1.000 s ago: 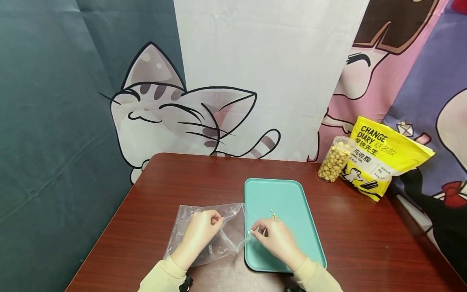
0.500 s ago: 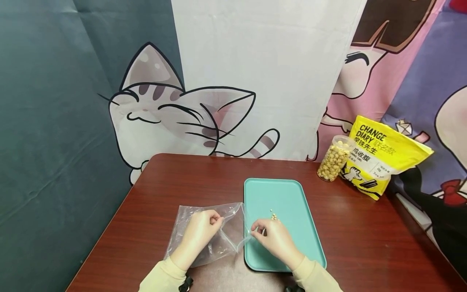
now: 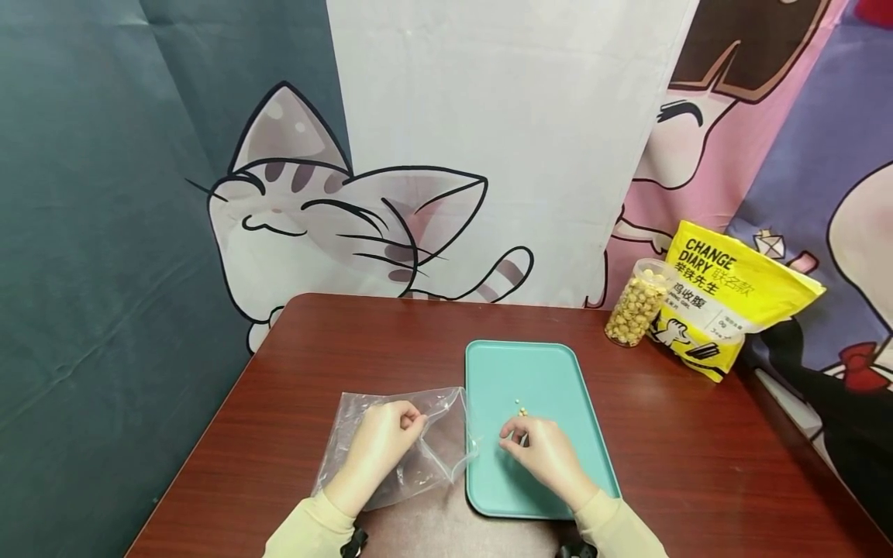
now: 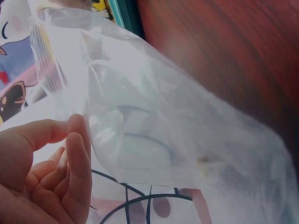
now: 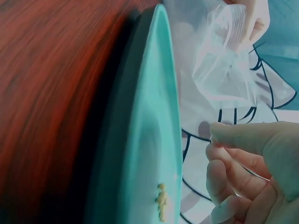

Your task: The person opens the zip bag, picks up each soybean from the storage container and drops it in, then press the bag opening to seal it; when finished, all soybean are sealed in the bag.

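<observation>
My left hand [image 3: 410, 422] pinches the top edge of a clear plastic zip bag [image 3: 425, 453] that lies on the brown table left of a teal tray [image 3: 558, 372]. In the left wrist view the thumb and fingers [image 4: 74, 140] hold the bag [image 4: 163, 126] by its zip strip, and a small pale speck shows inside it. My right hand [image 3: 515, 434] hovers over the tray with curled fingers, just short of a few small yellow pellets [image 3: 521, 408]. Nothing shows between its fingers [image 5: 224, 158]. The pellets [image 5: 161, 201] lie on the tray [image 5: 149, 130].
A clear jar of yellow pellets [image 3: 633, 306] and a yellow pouch [image 3: 736, 298] stand at the table's back right. A cartoon cat backdrop hangs behind the table [image 3: 335, 349]. The table's edges run close on the left and right.
My right hand has let go of the bag's edge and moved right over the tray toward the pellets. The left hand keeps its hold on the bag.
</observation>
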A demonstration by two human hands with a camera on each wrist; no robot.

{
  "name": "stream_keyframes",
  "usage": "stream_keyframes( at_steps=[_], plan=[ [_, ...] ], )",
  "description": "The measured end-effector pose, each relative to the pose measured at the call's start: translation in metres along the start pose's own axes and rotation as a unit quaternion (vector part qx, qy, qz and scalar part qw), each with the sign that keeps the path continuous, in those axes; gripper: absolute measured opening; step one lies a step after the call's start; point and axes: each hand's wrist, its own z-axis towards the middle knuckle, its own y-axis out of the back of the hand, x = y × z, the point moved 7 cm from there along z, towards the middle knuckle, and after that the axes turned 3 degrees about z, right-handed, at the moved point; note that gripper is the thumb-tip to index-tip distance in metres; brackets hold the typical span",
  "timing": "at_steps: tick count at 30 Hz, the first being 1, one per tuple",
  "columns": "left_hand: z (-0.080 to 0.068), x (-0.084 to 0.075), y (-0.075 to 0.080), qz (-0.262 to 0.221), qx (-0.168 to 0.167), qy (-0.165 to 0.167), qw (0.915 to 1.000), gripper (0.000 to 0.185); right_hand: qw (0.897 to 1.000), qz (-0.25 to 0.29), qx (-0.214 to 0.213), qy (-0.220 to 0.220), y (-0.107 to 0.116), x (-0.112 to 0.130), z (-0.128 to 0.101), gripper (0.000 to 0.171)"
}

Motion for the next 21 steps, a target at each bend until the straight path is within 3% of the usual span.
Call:
stream_keyframes(
  at_steps=[11,21],
  plan=[
    [-0.001,0.000,0.000,0.002,-0.009,-0.004,0.9999,0.011,0.997,-0.025,0.025,-0.070,0.005,-0.029,-0.007,0.015],
    [-0.001,-0.001,-0.002,-0.006,0.000,-0.001,1.0000,0.010,0.993,-0.052,0.031,-0.098,0.005,-0.046,-0.008,0.016]
  ],
)
